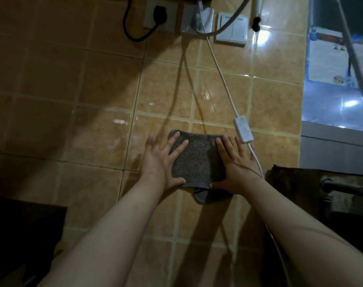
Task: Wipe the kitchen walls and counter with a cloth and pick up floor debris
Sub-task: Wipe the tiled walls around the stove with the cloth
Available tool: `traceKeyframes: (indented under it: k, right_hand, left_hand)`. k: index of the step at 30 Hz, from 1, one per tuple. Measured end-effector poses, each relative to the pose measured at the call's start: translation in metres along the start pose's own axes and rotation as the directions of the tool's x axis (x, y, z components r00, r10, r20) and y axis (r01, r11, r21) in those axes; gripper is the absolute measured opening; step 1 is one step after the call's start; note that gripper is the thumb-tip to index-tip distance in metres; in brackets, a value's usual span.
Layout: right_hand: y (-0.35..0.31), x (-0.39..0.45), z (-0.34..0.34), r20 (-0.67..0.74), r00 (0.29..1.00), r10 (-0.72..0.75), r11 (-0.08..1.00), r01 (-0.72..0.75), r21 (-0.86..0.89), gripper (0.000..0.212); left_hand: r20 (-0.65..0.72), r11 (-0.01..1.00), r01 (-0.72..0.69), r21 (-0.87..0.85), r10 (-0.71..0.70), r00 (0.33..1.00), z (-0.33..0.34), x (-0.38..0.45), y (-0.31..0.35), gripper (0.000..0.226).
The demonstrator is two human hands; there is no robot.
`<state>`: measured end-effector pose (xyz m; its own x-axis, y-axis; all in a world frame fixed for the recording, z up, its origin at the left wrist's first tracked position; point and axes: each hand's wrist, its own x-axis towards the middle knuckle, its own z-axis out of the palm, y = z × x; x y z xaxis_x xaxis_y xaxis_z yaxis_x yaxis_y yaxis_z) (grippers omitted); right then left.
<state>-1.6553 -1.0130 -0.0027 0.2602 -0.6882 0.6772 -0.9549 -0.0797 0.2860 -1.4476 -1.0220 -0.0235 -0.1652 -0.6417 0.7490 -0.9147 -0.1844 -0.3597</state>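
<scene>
A grey terry cloth (197, 160) lies flat against the tan tiled wall (93, 100), its lower corner hanging loose. My left hand (160, 162) presses on the cloth's left side with straight, spread fingers. My right hand (236, 164) presses on its right side the same way, with its outer fingers on the tile.
A white cord with an inline switch (243, 130) hangs down just right of my right hand. Sockets with a black plug (159, 15) and a white wall switch (232, 29) sit above. A window (338, 79) is at right, a dark tap (346, 186) below it, a dark object (21, 235) lower left.
</scene>
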Motion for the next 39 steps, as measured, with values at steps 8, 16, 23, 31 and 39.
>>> traceKeyframes:
  k: [8,16,23,31,39]
  right_hand:
    - [-0.040,0.000,-0.010,-0.014,0.998,-0.064,0.997,0.064,0.031,0.122]
    - [-0.087,0.013,-0.012,-0.019,0.993,-0.113,0.990,0.114,0.080,0.125]
    - [-0.114,0.021,-0.002,-0.046,0.991,-0.128,0.990,0.130,0.046,0.126]
    - [-0.139,0.006,0.016,-0.046,0.991,-0.122,0.991,0.125,0.049,0.125]
    - [-0.159,-0.013,0.039,-0.073,0.989,-0.126,0.990,0.131,0.056,0.123]
  left_hand:
    - [-0.007,1.000,0.022,-0.016,-0.022,1.000,0.017,-0.014,-0.034,0.104]
    - [0.002,0.996,0.086,-0.023,-0.086,0.996,0.039,-0.034,-0.077,0.105]
    - [-0.003,0.992,0.125,-0.032,-0.125,0.992,0.060,-0.051,-0.094,0.104]
    - [0.007,0.991,0.129,-0.021,-0.129,0.992,0.083,-0.075,-0.101,0.104]
    - [0.078,0.990,0.136,-0.034,-0.133,0.988,0.098,-0.105,-0.097,0.102]
